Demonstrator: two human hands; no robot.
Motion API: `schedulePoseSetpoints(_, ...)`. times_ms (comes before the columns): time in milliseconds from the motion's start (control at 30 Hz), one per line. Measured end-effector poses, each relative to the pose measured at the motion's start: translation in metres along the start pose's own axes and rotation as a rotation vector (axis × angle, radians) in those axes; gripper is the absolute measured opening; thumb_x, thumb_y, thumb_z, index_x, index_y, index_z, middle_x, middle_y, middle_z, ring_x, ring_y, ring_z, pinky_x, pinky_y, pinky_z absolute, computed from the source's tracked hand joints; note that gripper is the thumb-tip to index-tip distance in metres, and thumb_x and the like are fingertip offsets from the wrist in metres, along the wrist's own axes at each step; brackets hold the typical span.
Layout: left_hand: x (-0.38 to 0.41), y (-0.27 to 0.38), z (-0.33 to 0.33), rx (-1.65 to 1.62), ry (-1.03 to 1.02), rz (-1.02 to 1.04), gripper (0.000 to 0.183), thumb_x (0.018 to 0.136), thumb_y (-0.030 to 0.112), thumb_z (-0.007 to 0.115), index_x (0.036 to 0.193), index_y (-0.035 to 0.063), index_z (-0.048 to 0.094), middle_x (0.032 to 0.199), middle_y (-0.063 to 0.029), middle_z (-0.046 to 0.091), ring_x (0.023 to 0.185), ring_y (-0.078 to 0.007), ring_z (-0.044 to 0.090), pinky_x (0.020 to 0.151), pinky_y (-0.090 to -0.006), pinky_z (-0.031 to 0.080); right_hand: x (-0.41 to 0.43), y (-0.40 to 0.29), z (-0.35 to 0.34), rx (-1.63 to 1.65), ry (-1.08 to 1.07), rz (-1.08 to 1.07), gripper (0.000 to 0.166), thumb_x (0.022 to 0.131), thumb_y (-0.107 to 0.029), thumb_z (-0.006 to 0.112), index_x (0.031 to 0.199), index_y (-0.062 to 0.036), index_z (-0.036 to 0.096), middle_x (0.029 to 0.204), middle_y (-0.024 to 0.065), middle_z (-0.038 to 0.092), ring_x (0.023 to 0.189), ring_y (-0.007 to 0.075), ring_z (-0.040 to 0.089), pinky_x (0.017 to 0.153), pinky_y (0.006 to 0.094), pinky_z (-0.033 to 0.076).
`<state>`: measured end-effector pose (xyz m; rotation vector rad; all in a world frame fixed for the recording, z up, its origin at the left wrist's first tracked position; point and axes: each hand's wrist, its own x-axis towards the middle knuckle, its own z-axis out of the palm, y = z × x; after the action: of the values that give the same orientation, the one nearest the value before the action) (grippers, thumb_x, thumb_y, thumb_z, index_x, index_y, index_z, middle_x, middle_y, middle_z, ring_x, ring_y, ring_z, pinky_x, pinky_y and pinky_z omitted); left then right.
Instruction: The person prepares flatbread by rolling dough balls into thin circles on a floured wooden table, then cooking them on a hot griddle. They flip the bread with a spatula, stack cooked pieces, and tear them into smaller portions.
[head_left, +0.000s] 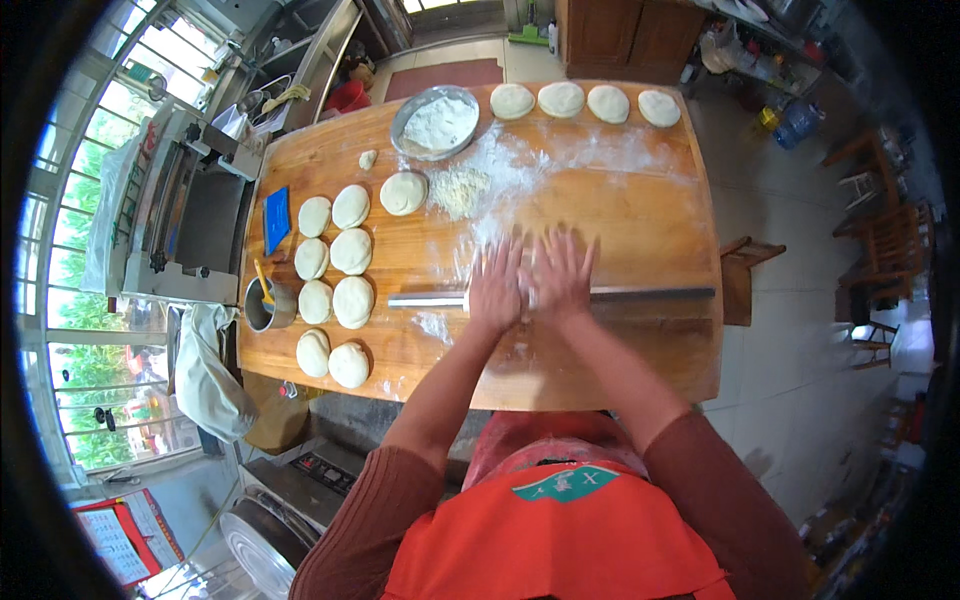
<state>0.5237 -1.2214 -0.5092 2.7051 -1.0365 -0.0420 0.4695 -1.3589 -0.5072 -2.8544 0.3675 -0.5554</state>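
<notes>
My left hand (496, 289) and my right hand (561, 285) lie side by side, palms down, on the middle of the wooden worktable (637, 232). Their fingers are spread and point away from me, slightly blurred. A pale mass, apparently dough (528, 289), shows between them; most of it is hidden under the palms. A long metal rod (652, 292) runs crosswise, emerging on both sides of the hands; its middle is covered. Loose flour (510, 161) and a crumbly pale heap (460, 191) lie just beyond my fingertips.
Several round dough pieces (352, 251) stand in rows at left; others (561, 100) line the far edge. A flour bowl (436, 124), a blue scraper (277, 220) and a metal pot with a brush (271, 306) share the table. Left is a dough-sheeting machine (187, 217); right, a wooden chair (739, 281).
</notes>
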Motion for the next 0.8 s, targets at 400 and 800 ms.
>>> schedulePoseSetpoints(400,-0.089,0.045,0.006,-0.055,0.026,0.061,0.068,0.094,0.036,0.057,0.148,-0.0027,0.041,0.155,-0.0255,0.040,0.144,-0.0386,0.040,0.122,-0.0548,0.025,-0.100,0.020,-0.023,0.288,-0.128,-0.220,0.061,0.094,-0.052,0.058,0.143,-0.0152,0.053,0.150,0.0193,0.047,0.142,0.0378,0.041,0.118,0.0642,0.021)
schedulePoseSetpoints(800,-0.098,0.015,0.001,-0.145,-0.070,0.091,0.085,0.093,0.045,0.063,0.150,-0.0106,0.033,0.158,-0.0330,0.030,0.148,-0.0442,0.031,0.121,-0.0571,0.024,-0.097,0.026,-0.023,0.044,-0.236,-0.338,0.067,0.094,-0.042,0.056,0.152,-0.0123,0.043,0.155,0.0177,0.041,0.144,0.0390,0.037,0.119,0.0608,0.022)
